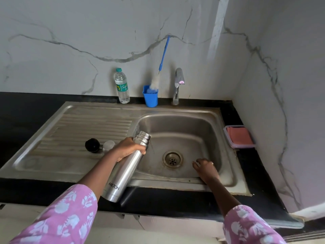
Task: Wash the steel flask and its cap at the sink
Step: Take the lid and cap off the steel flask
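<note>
Black tabletop (21,120), set against a marble-patterned wall; a steel sink (175,184) was let into it, drainboard (79,124) to the left, basin to the right.

1. Cap (92,145): black, round. Stood on the drainboard toward its front right, well apart from the flask's mouth.
2. Disc (108,144): pale, translucent, round. Lay just beside the cap on its right, near the left hand's wrist.
3. Bottle (121,86): clear plastic, green cap, labelled. Stood upright at the back edge of the tabletop, behind the drainboard.
4. Left hand (129,147): fingers wrapped round the flask's upper body just below the neck. Pink floral sleeve at the forearm.
5. Flask (123,175): steel, uncapped, marked MILTON. Was held tilted, threaded mouth up and over the basin's left rim, base low over the front edge of the tabletop.
6. Cup (150,97): blue, at the back edge of the sink, just left of the tap.
7. Brush (161,62): blue handle, pale bristles. Stood head-down in the cup, handle leaning on the wall.
8. Tap (177,85): chrome, at the back edge behind the basin.
9. Drain (172,159): round, in the basin floor.
10. Right hand (204,169): inside the basin near its front wall, right of the drain; fingers loosely bent, holding nothing; ring on one finger.
11. Tray (228,140): pale, on the tabletop at the sink's right edge, holding a pink pad (239,137).
</note>
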